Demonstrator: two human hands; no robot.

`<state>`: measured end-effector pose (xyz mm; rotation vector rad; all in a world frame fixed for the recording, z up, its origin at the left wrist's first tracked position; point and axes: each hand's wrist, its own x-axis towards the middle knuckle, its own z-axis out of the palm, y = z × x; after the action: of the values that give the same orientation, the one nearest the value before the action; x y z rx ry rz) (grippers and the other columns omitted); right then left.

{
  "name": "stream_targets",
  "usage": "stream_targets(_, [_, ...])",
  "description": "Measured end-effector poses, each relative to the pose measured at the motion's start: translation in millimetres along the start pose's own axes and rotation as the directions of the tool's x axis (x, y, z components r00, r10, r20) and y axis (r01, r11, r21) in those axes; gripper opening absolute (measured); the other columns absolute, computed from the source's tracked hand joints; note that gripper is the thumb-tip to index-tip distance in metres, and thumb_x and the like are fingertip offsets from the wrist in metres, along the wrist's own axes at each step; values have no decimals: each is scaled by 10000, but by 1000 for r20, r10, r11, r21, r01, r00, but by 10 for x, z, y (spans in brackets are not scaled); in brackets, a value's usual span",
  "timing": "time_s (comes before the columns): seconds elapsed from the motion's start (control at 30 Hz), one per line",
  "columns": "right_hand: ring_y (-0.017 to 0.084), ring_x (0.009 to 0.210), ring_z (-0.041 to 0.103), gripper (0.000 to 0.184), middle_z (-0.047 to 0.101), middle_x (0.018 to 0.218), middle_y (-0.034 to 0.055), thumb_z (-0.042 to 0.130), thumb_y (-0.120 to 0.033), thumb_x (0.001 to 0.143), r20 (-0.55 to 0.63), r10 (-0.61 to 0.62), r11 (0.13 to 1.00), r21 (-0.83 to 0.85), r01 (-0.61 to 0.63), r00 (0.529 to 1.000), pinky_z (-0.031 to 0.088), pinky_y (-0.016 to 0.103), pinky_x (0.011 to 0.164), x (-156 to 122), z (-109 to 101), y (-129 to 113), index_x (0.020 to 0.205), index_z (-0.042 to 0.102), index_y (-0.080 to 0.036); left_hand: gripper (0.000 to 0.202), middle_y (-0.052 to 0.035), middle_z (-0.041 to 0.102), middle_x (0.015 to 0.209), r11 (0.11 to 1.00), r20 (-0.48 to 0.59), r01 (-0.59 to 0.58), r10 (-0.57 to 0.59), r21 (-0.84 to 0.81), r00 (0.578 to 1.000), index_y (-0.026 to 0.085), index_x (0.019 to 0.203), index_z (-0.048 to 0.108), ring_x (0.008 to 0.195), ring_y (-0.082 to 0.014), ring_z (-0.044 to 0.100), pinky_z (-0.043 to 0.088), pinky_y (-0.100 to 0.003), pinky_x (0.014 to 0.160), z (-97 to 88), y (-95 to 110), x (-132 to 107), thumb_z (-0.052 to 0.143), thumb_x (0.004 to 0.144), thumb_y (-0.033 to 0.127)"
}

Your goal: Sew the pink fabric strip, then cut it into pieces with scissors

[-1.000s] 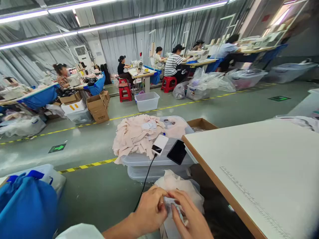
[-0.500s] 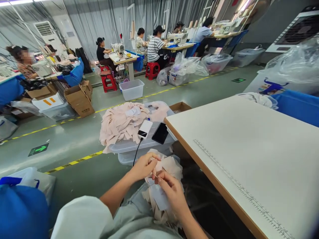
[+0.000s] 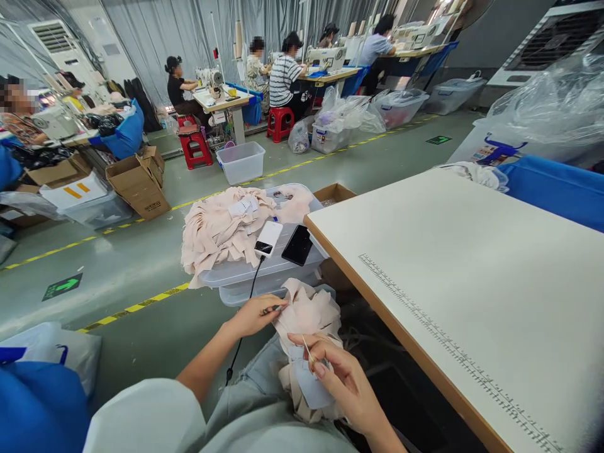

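Note:
A bundle of pale pink fabric pieces lies on my lap, with a white paper label on its near part. At the bundle's left edge, my left hand has its fingertips closed on the fabric; a small dark patch shows between the fingers, too unclear to name. Over the label, my right hand pinches a thin pale strand between thumb and fingers. Whether the strand is string or an elastic band I cannot tell.
Ahead, a lidded plastic bin carries more pink fabric pieces, a white power bank with a black cable, and a phone. A white table with a printed ruler stands at right. Co-workers sit at sewing machines beyond.
My hands have moved apart: the left went left onto the fabric's edge, while the right drew back and slightly right with the strand. The view has shifted a little.

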<state>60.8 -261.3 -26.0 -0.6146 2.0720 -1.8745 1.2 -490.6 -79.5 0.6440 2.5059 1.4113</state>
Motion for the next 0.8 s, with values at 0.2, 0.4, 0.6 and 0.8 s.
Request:
stream_targets(0.2, [316, 1205, 499, 288, 569, 1288, 146, 453, -430, 931, -36, -23, 984, -178, 16, 999, 482, 391, 846, -125, -7, -31, 838, 616, -211, 272, -65, 685, 1005, 919, -83, -169, 211, 356, 974, 197, 1046, 650, 948, -180, 646, 527, -289, 802, -36, 46, 162, 410, 923, 161])
stream_targets(0.4, [295, 1304, 409, 263, 304, 1513, 114, 502, -343, 900, -61, -97, 957, -280, 76, 993, 448, 427, 973, -164, 6, -30, 1113, 611, -235, 265, -80, 682, 1030, 892, -375, -207, 366, 401, 852, 181, 1112, 589, 969, -165, 640, 519, -280, 815, -106, 393, -38, 396, 937, 132])
stream_targets(0.6, [270, 1329, 375, 230, 342, 1497, 88, 504, -214, 867, -20, -171, 885, -442, 144, 985, 382, 463, 1054, -102, 64, -13, 1069, 613, -228, 211, -62, 663, 820, 948, -139, -204, 243, 245, 960, 185, 893, 659, 778, -169, 605, 478, -278, 708, 103, 657, -148, 450, 921, 191])
stream_targets(0.8, [281, 1274, 438, 294, 409, 1450, 96, 484, -144, 843, 0, -193, 820, -549, 161, 981, 436, 479, 1012, -59, 59, -59, 1086, 629, -223, 243, -67, 657, 876, 964, 35, -156, 152, 217, 988, 201, 837, 669, 861, -194, 590, 452, -306, 774, 98, 707, -54, 436, 885, 149])
